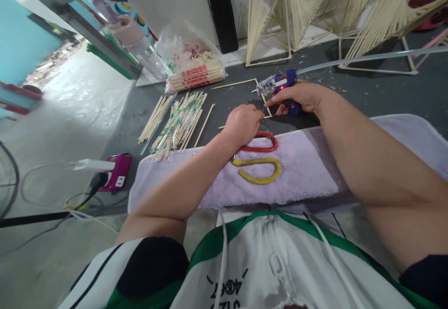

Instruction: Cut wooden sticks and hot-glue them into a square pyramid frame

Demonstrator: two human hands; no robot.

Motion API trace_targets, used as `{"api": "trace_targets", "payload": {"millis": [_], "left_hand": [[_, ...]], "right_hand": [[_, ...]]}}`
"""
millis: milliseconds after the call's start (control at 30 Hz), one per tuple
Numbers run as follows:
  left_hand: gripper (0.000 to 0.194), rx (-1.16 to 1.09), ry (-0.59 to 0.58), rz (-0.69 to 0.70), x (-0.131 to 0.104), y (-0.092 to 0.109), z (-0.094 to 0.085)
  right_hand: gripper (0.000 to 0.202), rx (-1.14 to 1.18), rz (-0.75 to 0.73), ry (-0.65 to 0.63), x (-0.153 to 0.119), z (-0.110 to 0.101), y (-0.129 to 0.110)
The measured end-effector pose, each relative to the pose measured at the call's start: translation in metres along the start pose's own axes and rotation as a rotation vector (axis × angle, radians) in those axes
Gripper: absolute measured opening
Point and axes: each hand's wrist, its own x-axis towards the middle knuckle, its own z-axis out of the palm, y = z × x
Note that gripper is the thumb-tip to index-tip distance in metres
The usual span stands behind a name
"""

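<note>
Glue gun point(290, 80), blue, with a small red light lit, is gripped in the right hand point(304, 96), its nozzle pointing left. A long, clear rod point(367, 58) runs from its back end toward the right. Under and beside the nozzle, an open, three-sided stick frame point(238, 83) lies on the dark worktop point(371, 96), its open side to the left. The left hand point(243, 122) is low over the frame's near stick, fingers bent and close together by the near right corner; whether they pinch the stick cannot be told.

Nearer, scissors point(261, 162) with one red and one yellow handle lie on a lilac towel point(308, 169), partly below the left wrist. To the left are loose sticks point(154, 120) and clear-wrapped sticks point(182, 122) with green print. Beyond them, a red-printed pack point(198, 76) lies against a plastic bag point(185, 40), with a pink-topped bottle point(131, 38) to their left. At the far side, a black phone point(223, 19) leans upright, left of the stick models point(259, 24).
</note>
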Motion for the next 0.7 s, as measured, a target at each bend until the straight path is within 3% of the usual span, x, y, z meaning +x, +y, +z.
{"api": "trace_targets", "payload": {"millis": [700], "left_hand": [[0.036, 0.024, 0.020, 0.008, 0.0001, -0.0007, 0.0017]], "right_hand": [[0.017, -0.018, 0.012, -0.020, 0.0011, -0.0006, 0.0005]]}}
